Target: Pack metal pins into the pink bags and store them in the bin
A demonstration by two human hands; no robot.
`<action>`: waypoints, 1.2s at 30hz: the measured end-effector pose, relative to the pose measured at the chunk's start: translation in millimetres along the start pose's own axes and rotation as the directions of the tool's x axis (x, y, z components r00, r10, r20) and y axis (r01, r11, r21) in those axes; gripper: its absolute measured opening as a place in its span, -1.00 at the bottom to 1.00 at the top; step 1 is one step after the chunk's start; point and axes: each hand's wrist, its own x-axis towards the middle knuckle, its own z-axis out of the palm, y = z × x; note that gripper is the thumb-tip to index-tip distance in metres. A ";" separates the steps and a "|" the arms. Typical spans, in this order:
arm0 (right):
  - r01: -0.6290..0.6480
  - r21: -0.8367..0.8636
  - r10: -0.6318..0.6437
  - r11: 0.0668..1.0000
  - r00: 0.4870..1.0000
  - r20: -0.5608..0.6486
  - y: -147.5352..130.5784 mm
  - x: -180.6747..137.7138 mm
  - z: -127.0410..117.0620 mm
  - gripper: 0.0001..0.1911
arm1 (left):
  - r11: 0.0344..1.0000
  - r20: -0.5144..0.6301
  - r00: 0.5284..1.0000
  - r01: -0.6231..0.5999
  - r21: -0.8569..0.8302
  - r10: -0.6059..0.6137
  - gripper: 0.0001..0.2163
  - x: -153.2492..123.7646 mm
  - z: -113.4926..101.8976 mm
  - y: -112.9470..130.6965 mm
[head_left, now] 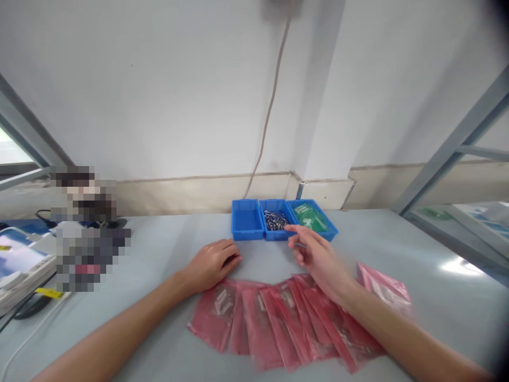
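My right hand [318, 260] is raised just in front of the middle blue bin [275, 235], which holds a pile of small metal screw-like pieces [274, 220]. Its index finger stretches toward that bin's front edge, and the other fingers are loosely bent and apart. I make out no held thing between them. My left hand [217, 262] rests palm down on the table, fingers lightly bent, by the top edge of the leftmost pink plastic bag [212, 323]. Several such bags lie fanned out and overlapping, with small pale pieces showing inside some. My right forearm passes over the right-hand bags.
A blue bin [247, 234] without contents stands left of the screws. The right-hand blue bin [332, 232] holds green plastic bags [310, 217]. Another pink bag [385, 289] lies to the right. Power strips [27, 281] and cables are at the left, beside a blurred-out patch. A wall rises behind.
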 end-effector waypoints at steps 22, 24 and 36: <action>0.336 -0.628 -0.283 0.702 0.941 0.186 -77.3 -16.1 -8.8 -0.65 | 0.964 0.208 0.963 0.205 -0.169 -0.168 -0.74 -5.4 -41.5 12.1; 0.330 -0.755 -0.220 0.566 0.944 0.246 -85.8 -21.5 -26.4 -0.64 | 0.964 0.254 0.951 0.220 -0.152 -0.177 -0.70 -12.3 -51.0 15.0; 0.094 -0.995 -0.254 0.038 0.964 0.081 -8.4 -119.9 -168.6 -0.24 | 0.984 0.120 0.977 0.178 0.006 -0.178 0.00 -104.0 -19.0 46.9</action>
